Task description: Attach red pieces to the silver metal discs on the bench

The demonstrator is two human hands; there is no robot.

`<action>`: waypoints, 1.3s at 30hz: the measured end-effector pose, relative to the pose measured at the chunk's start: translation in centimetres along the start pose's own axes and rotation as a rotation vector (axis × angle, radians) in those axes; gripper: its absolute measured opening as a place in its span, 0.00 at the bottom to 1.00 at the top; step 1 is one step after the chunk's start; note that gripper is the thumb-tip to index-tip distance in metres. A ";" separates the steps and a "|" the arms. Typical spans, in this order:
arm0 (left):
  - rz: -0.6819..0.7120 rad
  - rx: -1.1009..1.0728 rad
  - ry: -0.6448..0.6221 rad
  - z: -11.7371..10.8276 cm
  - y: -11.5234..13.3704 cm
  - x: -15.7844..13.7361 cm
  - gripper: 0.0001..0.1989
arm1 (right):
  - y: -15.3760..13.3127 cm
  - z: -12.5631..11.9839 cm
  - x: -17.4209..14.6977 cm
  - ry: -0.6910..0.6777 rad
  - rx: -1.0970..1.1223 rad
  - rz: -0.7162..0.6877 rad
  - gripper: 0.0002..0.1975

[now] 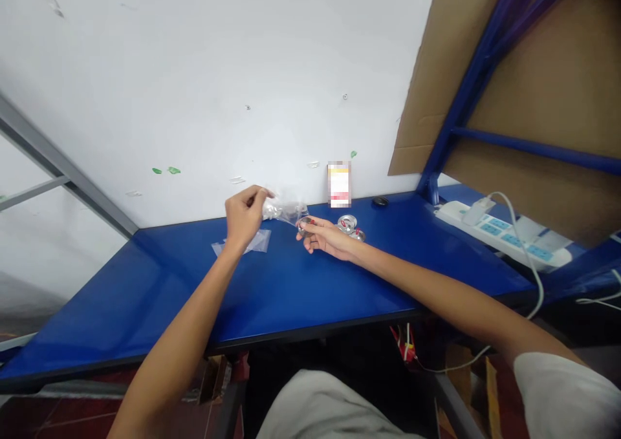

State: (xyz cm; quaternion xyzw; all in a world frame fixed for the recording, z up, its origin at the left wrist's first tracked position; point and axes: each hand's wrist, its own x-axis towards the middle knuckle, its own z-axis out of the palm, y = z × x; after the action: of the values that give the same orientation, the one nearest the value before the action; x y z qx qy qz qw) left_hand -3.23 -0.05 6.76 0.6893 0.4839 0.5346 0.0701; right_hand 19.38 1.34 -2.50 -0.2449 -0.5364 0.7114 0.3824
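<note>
My left hand is closed in a pinch on the edge of a clear plastic bag, lifted above the blue table. Between the thumb and fingers of my right hand is a small round metal piece with a bit of red on it, close to the bag's right side. Just beyond that hand lie a shiny metal disc and another metal piece, both with red parts. Flat clear bags rest on the table, partly hidden by my left wrist. Whitish items behind the raised bag are hard to make out.
The blue table meets a white wall. A blurred card stands against the wall, with a black round cap to its right. At the right sits a white power strip with a plugged-in cable, beside a blue frame.
</note>
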 end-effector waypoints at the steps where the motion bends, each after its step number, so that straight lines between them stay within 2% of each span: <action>1: -0.010 0.022 0.049 -0.7 -0.5 0.5 0.17 | -0.4 -0.2 0.0 0.001 -0.064 -0.015 0.18; 4: -0.061 0.200 0.140 -3.1 -3.2 2.2 0.17 | -2.5 -1.6 -0.4 -0.008 -0.482 -0.071 0.17; 5: -0.087 0.300 0.094 -4.0 -4.3 2.7 0.16 | -3.3 -2.4 -0.6 -0.016 -0.701 -0.103 0.16; 8: -0.230 0.650 -0.344 -6.5 -7.7 4.0 0.12 | -5.5 -5.5 -1.3 0.129 -1.263 -0.224 0.12; 10: -0.307 0.828 -0.455 -7.7 -9.4 4.3 0.12 | -6.4 -7.6 -1.6 0.082 -1.445 -0.136 0.12; 13: -0.271 0.916 -0.445 -7.7 -10.7 4.1 0.22 | -6.9 -9.7 -1.8 -0.030 -1.507 0.003 0.15; 17: -0.144 0.871 -0.381 -4.2 -10.9 3.4 0.27 | -7.2 -10.3 -1.9 -0.036 -1.495 0.008 0.17; 20: -0.172 0.849 -0.524 -0.6 -11.5 2.6 0.31 | -7.4 -9.9 -2.0 0.040 -1.503 -0.047 0.19; 22: -0.197 0.861 -0.615 0.8 -12.2 2.2 0.30 | -7.3 -9.8 -1.9 0.072 -1.509 -0.104 0.18; 25: -0.218 0.875 -0.606 1.1 -13.0 2.2 0.23 | -7.1 -9.5 -1.9 0.081 -1.518 -0.180 0.15; 28: -0.285 0.868 -0.448 0.1 -13.2 2.8 0.21 | -6.7 -8.7 -1.8 0.098 -1.499 -0.257 0.13; 30: -0.338 0.752 -0.290 -0.5 -12.7 3.3 0.21 | -6.4 -7.7 -1.6 0.126 -1.435 -0.325 0.12; 31: -0.374 0.618 -0.220 -0.6 -12.3 3.5 0.20 | -6.2 -7.1 -1.5 0.144 -1.377 -0.356 0.12; 33: -0.452 0.208 -0.149 -0.5 -11.2 3.6 0.20 | -5.5 -5.8 -1.1 0.186 -1.210 -0.390 0.12; 34: -0.480 -0.024 -0.164 -0.2 -10.4 3.5 0.19 | -4.9 -5.1 -0.8 0.203 -1.107 -0.393 0.13; 36: -0.484 -0.392 -0.308 0.7 -8.8 3.0 0.19 | -3.7 -3.8 -0.4 0.214 -0.924 -0.372 0.18; 37: -0.462 -0.484 -0.416 1.1 -8.0 2.6 0.19 | -3.1 -3.2 -0.2 0.219 -0.868 -0.360 0.22; 39: -0.387 -0.508 -0.591 2.1 -6.3 1.7 0.20 | -2.0 -2.3 0.1 0.269 -0.844 -0.375 0.31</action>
State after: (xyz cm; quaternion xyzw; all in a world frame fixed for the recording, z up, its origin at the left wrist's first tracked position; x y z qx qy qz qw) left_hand -5.38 5.43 3.15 0.6701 0.4165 0.3934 0.4719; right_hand 21.68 3.02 -1.30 -0.3677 -0.7591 0.3122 0.4370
